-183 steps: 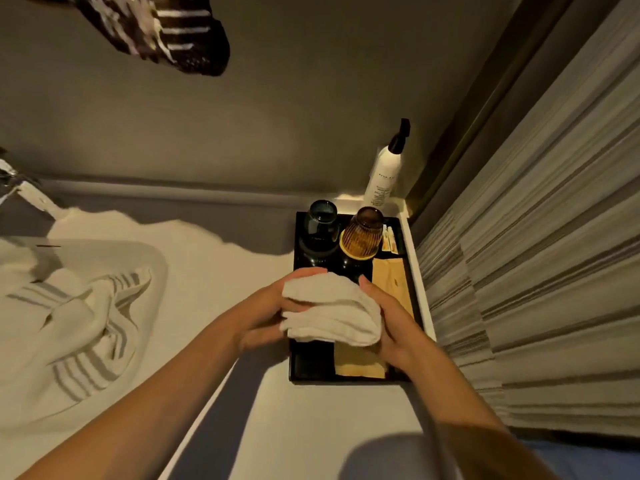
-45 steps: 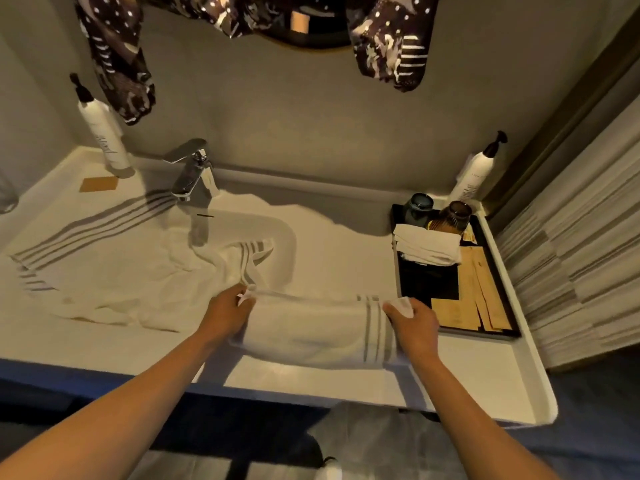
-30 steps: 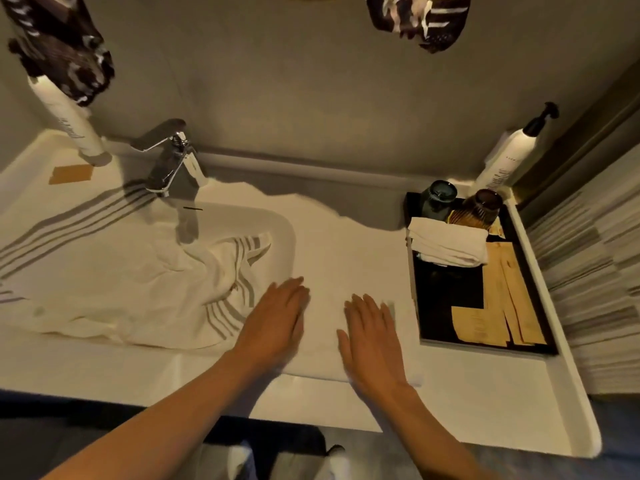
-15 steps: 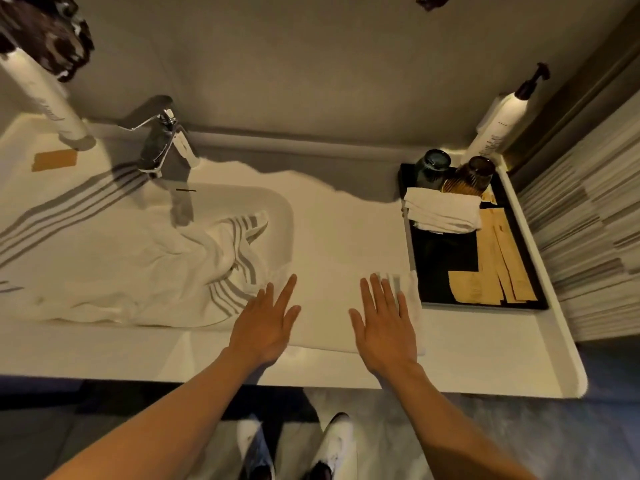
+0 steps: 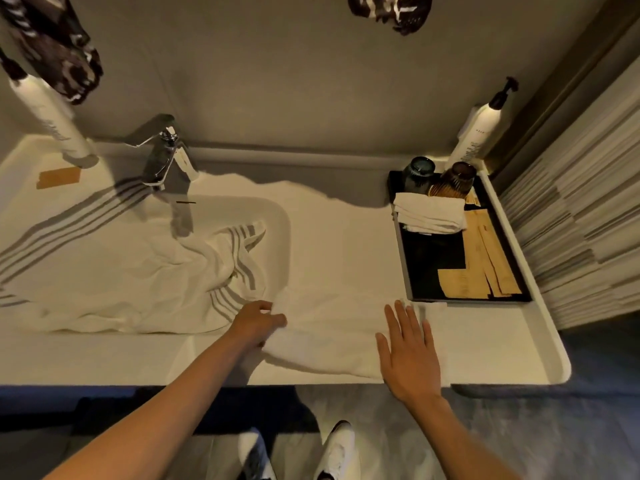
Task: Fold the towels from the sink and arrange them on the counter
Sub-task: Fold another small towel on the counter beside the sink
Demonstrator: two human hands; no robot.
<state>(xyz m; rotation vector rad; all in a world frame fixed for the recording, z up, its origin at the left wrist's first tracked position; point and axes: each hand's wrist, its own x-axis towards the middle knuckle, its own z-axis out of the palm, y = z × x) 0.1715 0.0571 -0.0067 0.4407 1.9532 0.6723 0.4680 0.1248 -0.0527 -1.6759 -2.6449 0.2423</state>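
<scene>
Sink: holds crumpled striped towel, spilling over left rim onto surface. Black tray at right: folded white towel, two glasses behind it, tan paper packets alongside. Flat towel lies on surface near front edge, between sink and tray. Left hand: grip narrow, fingers pinching flat towel's left edge. Right hand: grip wide, palm flat on towel's right end.

Left hand pinches towel; right hand flat.
</scene>
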